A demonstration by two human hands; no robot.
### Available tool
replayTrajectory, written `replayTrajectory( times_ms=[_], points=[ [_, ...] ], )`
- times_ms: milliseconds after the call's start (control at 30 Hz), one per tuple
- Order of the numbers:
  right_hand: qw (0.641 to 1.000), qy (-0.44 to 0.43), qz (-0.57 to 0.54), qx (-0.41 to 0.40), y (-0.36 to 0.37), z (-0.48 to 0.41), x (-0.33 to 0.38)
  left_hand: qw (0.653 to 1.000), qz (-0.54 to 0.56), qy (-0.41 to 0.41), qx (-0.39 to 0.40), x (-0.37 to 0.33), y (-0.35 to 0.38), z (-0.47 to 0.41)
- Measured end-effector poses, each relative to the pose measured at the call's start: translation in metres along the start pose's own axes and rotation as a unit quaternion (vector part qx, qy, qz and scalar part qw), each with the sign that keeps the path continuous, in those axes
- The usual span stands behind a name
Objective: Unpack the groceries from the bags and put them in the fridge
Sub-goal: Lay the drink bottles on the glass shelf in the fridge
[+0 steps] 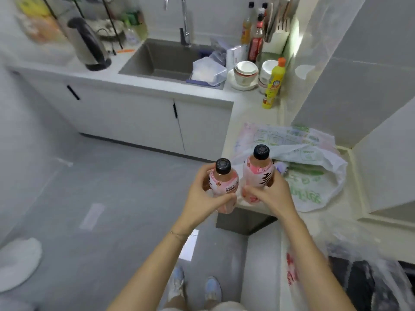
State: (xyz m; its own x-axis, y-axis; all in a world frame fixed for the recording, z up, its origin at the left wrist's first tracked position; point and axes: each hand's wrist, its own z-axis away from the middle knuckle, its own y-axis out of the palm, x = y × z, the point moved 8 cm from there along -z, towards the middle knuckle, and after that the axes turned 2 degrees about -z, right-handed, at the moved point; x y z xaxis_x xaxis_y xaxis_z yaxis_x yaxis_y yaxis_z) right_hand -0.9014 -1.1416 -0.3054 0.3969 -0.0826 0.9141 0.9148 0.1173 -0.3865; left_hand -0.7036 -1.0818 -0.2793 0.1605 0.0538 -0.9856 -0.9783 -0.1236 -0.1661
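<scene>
Pink and out of the white bag (314, 182) on the table (249, 113), one bottle (223, 184) is held tight in the left hand (202, 196) grip and the other bottle (258, 173) in the right hand (277, 195) grip, but no fridge shows yet.

The left hand (202, 196) holds the left bottle (222, 182) and the right hand (274, 194) holds the right bottle (259, 169), side by side and upright. Just behind and right of them a bag (314, 176) lies on the tabletop (251, 111). Farther back the sink (161, 61) is set in the tabletop, with a kettle (87, 43) to its left and stacked bowls (246, 71) to its right. A detergent bottle (272, 84) stands right of the bowls, and sauce bottles (256, 39) stand behind them.
</scene>
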Motion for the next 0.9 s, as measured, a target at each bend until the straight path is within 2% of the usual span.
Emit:
replayTrajectory(
  times_ms=[200, 367, 700, 900],
  points=[
    [0.978, -0.089, 0.003, 0.187, 0.133, 0.040, 0.088, 0.984, -0.011, 0.017, -0.180, -0.010, -0.142, 0.088],
    [0.946, -0.149, 0.014, 0.288, 0.243, 0.112, 0.147, 0.952, -0.028, 0.026, -0.302, -0.007, -0.246, 0.188],
    [0.899, -0.195, -0.003, 0.393, 0.401, 0.299, 0.210, 0.899, -0.060, 0.020, -0.433, 0.008, -0.393, 0.409],
    [0.844, -0.231, 0.005, 0.485, 0.482, 0.412, 0.237, 0.862, -0.045, 0.013, -0.505, 0.015, -0.449, 0.531]
  ],
)
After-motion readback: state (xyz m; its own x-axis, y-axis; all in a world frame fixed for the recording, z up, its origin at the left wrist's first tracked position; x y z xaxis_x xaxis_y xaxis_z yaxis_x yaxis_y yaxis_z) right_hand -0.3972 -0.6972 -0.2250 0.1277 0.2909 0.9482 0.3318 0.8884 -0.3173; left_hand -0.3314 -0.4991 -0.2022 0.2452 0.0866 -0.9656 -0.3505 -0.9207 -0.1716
